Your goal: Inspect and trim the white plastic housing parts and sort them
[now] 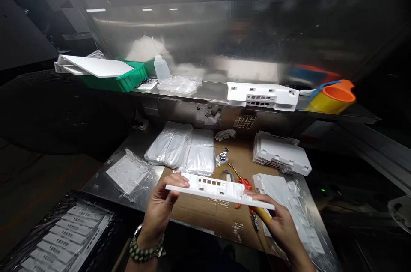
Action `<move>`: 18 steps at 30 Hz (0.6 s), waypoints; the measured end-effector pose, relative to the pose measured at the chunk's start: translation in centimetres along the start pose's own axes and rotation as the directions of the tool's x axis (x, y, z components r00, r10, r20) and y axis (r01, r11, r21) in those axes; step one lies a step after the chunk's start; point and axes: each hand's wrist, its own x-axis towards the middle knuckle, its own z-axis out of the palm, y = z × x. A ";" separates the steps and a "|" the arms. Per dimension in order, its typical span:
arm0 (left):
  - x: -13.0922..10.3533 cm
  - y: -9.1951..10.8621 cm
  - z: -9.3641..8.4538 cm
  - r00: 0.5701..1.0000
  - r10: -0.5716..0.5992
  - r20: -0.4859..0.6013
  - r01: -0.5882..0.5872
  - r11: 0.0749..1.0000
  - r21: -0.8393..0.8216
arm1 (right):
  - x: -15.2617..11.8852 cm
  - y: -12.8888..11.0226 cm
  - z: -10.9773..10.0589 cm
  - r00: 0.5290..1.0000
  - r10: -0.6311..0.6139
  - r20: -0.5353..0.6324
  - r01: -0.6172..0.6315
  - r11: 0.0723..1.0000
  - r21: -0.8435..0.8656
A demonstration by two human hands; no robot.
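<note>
Pinched between left hand [160, 203] and right hand [281, 220], a slotted white plastic panel [212, 194] hung above the cardboard [192, 217], apparently under inspection; the next move seemed to want steady, two-handed turning.

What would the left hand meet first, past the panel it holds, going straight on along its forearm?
Likely the left bag stack, beyond the panel. The left hand may be high enough to pass over it; depth is unclear.
</note>
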 end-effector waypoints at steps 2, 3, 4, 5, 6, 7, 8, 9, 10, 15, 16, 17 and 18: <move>-0.1 0.0 -0.1 0.974 -0.115 -0.197 0.077 0.979 -0.190 | -0.3 0.2 0.8 0.993 -0.118 -0.021 0.117 0.993 -0.008; -0.2 -0.1 -0.5 0.929 -0.248 -0.274 0.158 0.937 -0.311 | -0.5 0.3 1.4 0.983 -0.185 -0.007 0.185 0.983 -0.012; -0.3 -0.1 -1.0 0.866 -0.411 -0.285 0.268 0.862 -0.429 | -0.6 0.5 2.0 0.967 -0.253 0.030 0.254 0.967 -0.013; -0.5 -0.3 -1.9 0.792 -0.565 -0.229 0.391 0.759 -0.520 | -0.7 0.8 2.6 0.946 -0.313 0.083 0.315 0.949 -0.013; -0.8 -0.5 -2.9 0.715 -0.689 -0.115 0.520 0.635 -0.572 | -0.5 1.2 3.4 0.922 -0.357 0.147 0.364 0.931 -0.020; -1.2 -0.7 -4.1 0.638 -0.770 0.024 0.636 0.508 -0.581 | -0.2 1.8 4.1 0.898 -0.383 0.217 0.400 0.916 -0.041; -1.6 -0.9 -5.3 0.576 -0.807 0.128 0.705 0.411 -0.577 | 0.3 2.6 4.7 0.884 -0.375 0.279 0.414 0.905 -0.095; -2.1 -1.1 -6.5 0.541 -0.821 0.182 0.733 0.355 -0.581 | 1.1 3.5 5.4 0.889 -0.335 0.314 0.402 0.897 -0.183; -2.6 -1.2 -7.5 0.545 -0.815 0.196 0.726 0.342 -0.597 | 2.1 4.5 5.9 0.912 -0.269 0.310 0.361 0.885 -0.294; -3.3 -0.1 -9.2 0.760 -0.644 0.088 0.500 0.492 -0.713 | 8.1 9.8 8.1 1.000 0.001 0.016 0.009 0.769 -0.639; -3.0 0.3 -9.0 0.787 -0.614 0.063 0.453 0.506 -0.734 | 9.0 10.6 8.5 0.999 0.031 -0.014 -0.032 0.751 -0.659; -2.6 0.8 -8.7 0.807 -0.590 0.035 0.408 0.513 -0.755 | 9.6 11.1 9.0 0.998 0.060 -0.034 -0.067 0.735 -0.675; -2.1 1.2 -8.4 0.820 -0.573 0.008 0.367 0.515 -0.775 | 10.0 11.6 9.4 0.995 0.087 -0.046 -0.095 0.721 -0.686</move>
